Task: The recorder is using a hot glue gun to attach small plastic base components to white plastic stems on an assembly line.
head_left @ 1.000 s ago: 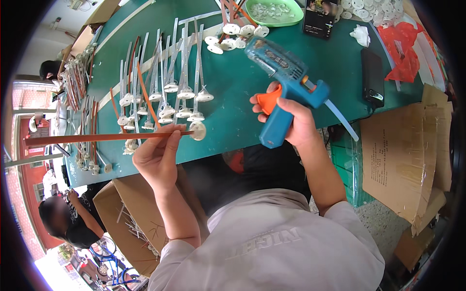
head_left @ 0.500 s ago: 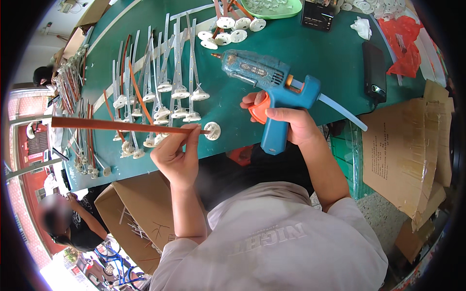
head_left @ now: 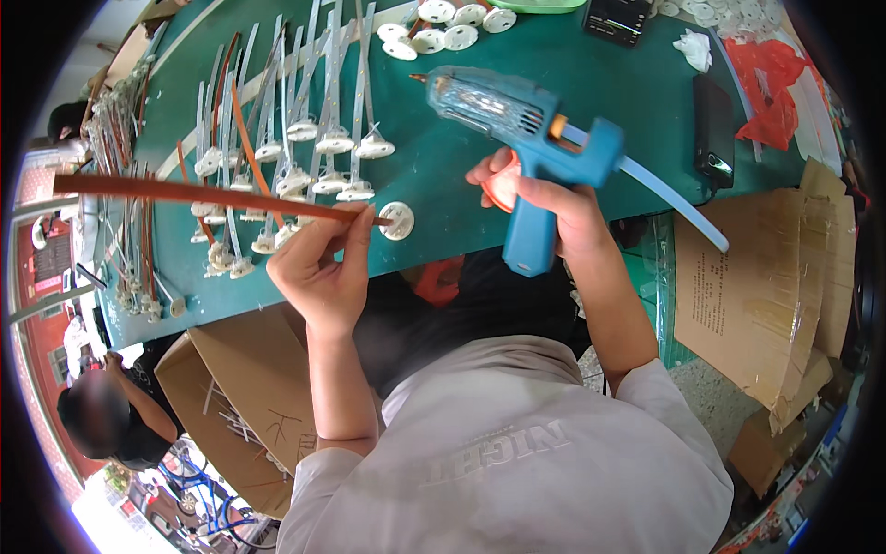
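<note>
L hand: fingers were pinched closed on brown strip, running to approx. 9 o'clock; its tip lay over white disc at 2 o'clock of hand, contact unclear. R hand: wrapped round blue glue gun, fingers at orange trigger; nozzle stood approx. 12 o'clock of disc. Similar pcs. lay on green surface, 10–11 o'clock of disc.
</note>
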The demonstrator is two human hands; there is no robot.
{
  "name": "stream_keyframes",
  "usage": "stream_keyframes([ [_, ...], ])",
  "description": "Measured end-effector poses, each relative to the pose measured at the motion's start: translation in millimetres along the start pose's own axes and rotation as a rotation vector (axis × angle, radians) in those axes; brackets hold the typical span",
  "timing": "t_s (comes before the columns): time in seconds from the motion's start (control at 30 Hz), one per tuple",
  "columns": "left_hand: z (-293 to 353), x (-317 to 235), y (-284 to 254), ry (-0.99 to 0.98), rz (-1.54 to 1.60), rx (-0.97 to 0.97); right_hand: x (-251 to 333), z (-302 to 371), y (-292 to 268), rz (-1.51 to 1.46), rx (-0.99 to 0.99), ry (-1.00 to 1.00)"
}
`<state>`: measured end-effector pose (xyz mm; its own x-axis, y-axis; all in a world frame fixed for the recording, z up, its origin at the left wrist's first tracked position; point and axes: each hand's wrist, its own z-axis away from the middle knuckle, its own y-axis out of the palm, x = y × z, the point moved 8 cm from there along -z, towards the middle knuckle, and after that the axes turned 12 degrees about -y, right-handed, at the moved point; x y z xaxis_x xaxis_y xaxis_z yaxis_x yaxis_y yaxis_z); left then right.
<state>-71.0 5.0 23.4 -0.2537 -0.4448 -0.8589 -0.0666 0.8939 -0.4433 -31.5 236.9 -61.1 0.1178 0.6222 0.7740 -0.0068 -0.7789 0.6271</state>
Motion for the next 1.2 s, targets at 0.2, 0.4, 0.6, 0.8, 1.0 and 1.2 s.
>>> stream_keyframes([
  [0.2,2.5,2.3,3.7,0.012,0.083,0.028,2.7,86.7,11.6,0.147,0.119,-0.211],
  [0.4,6.0,0.3,2.5,0.031,0.007,0.085,2.7,105.3,37.9,0.415,0.24,-0.162],
  [0.6,1.4,-0.6,3.0,0.075,0.028,0.033,-11.0,104.4,41.5,0.538,0.281,-0.144],
  [0.8,2.9,-3.8,3.1,0.098,0.007,0.017,-15.4,105.6,48.4,0.656,0.189,-0.22],
  [1.0,3.4,-5.9,2.2,0.115,0.024,0.024,-24.1,104.7,49.8,0.664,0.186,-0.169],
  [1.2,4.2,-4.3,5.3,0.079,-0.047,0.088,-23.6,100.8,53.1,0.736,0.205,-0.144],
])
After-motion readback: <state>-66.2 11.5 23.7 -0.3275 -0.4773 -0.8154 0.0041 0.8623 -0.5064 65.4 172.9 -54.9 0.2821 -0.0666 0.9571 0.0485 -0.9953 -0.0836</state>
